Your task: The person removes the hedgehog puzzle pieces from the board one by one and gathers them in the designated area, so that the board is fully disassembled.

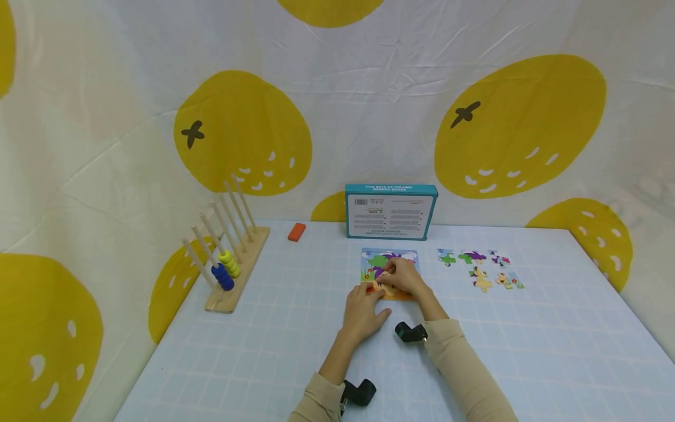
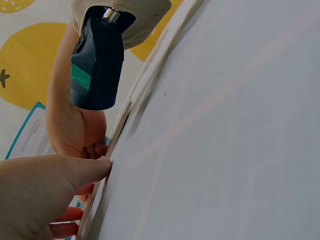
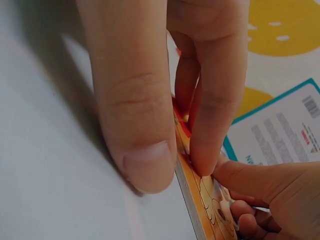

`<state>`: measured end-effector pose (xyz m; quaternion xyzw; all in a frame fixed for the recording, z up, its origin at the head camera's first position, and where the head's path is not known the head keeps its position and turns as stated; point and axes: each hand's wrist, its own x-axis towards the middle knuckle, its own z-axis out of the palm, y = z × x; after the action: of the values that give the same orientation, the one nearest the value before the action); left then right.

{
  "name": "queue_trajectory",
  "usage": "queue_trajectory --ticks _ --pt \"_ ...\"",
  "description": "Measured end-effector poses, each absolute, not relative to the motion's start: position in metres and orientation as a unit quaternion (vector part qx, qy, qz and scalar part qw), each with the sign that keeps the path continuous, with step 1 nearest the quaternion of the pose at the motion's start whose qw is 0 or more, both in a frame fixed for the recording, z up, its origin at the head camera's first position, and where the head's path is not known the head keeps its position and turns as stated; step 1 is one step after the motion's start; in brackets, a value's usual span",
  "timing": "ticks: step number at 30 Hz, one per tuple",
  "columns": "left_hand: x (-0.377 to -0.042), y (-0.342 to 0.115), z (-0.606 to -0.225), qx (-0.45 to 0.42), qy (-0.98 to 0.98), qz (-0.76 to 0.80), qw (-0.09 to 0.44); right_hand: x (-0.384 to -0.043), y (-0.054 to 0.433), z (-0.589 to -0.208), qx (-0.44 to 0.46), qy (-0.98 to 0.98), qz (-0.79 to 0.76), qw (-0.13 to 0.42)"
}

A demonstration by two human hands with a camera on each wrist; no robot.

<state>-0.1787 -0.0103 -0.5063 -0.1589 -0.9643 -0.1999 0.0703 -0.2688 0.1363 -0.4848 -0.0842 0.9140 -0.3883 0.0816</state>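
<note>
My left hand (image 1: 362,313) lies at the front left of a jigsaw puzzle (image 1: 369,258) in a flat board, its fingertips pressing on the lower edge and its thumb stretched out over the tablecloth. From the right, my right hand (image 1: 405,276) reaches over the puzzle with thumb and index finger pinched together low over the picture. In the right wrist view the right hand (image 3: 295,195) holds a puzzle piece (image 3: 226,205), mostly hidden by its fingers. The left thumb (image 3: 147,165) looms large there. Several loose puzzle pieces (image 1: 481,279) lie right of the board.
Behind the puzzle stands a teal-edged box (image 1: 390,215). To the left is a wooden bead rack (image 1: 245,264) with upright pegs and blue and yellow beads. A small orange block (image 1: 297,232) lies between them. Black cameras (image 1: 410,332) sit on both wrists.
</note>
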Motion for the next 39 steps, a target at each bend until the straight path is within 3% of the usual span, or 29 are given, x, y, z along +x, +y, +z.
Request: queue_trajectory --ticks 9,25,39 --pt "-0.179 -0.009 -0.506 -0.156 -0.965 -0.199 0.066 -0.268 0.137 -0.482 -0.07 0.912 -0.394 0.091" --pt "-0.179 -0.011 -0.503 -0.15 -0.968 -0.191 0.067 -0.265 0.134 -0.485 -0.071 0.886 -0.459 0.007" --pt "-0.178 -0.009 -0.504 -0.148 -0.967 -0.195 0.069 -0.259 0.159 -0.487 -0.034 0.821 -0.57 -0.019"
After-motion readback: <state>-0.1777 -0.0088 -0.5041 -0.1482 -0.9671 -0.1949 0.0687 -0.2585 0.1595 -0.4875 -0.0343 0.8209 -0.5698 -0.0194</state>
